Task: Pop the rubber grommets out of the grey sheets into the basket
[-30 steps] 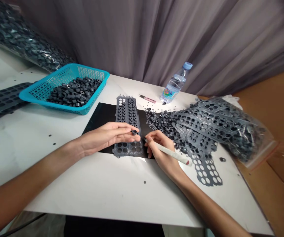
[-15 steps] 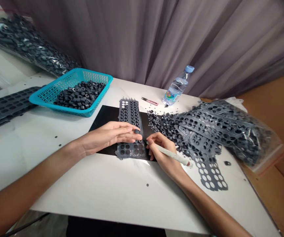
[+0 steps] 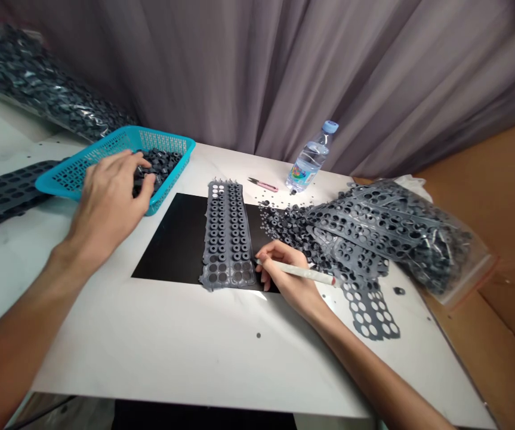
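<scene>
My left hand [image 3: 109, 194] is over the turquoise basket [image 3: 172, 142], its thumb and fingers apart above a heap of small black rubber rings [image 3: 163, 162]. The undersides of its fingers are hidden. Right of the sheet, my right hand [image 3: 286, 269] grips a whitish pen-like tool [image 3: 304, 272] with a reddish end. The tool's tip points left, close to the edge of a grey moulded rubber sheet [image 3: 227, 236]. Rows of rings stand on that sheet; a few round holes are open at its far left corner, and its near rows look flat. Beneath it is a black mat [image 3: 167, 239].
Loose rings and punched sheets [image 3: 364, 263] lie at right, beside a filled clear bag [image 3: 449, 257]. A water bottle [image 3: 311, 158] and pink thread snips [image 3: 263, 184] are behind. At left are more sheets [image 3: 6, 191] and a large bag of rings [image 3: 46, 83].
My left hand has moved from above the rubber sheet, where a ring was at its fingers, left to the basket. My right hand stays beside the sheet with the tool. The view has shifted slightly.
</scene>
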A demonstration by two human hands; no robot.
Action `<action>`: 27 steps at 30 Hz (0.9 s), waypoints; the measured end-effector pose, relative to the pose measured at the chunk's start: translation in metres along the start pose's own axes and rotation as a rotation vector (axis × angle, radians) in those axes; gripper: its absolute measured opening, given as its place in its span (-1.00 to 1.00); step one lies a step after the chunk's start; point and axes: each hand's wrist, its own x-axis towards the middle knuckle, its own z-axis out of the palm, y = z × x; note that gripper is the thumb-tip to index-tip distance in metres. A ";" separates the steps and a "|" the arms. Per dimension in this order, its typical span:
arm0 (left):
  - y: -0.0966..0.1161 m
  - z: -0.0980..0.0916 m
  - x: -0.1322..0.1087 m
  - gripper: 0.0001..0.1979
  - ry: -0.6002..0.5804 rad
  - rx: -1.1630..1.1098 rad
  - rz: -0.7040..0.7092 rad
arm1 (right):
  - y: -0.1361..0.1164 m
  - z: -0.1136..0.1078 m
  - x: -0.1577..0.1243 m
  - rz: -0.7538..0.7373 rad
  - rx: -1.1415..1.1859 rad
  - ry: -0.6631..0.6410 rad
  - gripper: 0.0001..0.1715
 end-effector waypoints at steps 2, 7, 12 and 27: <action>0.026 0.006 -0.007 -0.66 -0.053 -0.034 0.041 | -0.001 0.001 0.000 0.007 0.015 -0.017 -0.95; 0.095 0.030 -0.037 -0.81 -0.420 -0.310 0.269 | 0.000 0.002 0.000 -0.003 0.007 -0.028 -0.94; 0.111 0.045 -0.059 -0.80 -0.621 -0.411 0.310 | 0.001 0.000 -0.001 -0.028 0.002 -0.045 -0.95; 0.107 0.052 -0.065 -0.84 -0.576 -0.284 0.421 | 0.002 0.001 -0.002 -0.053 -0.098 -0.051 -0.93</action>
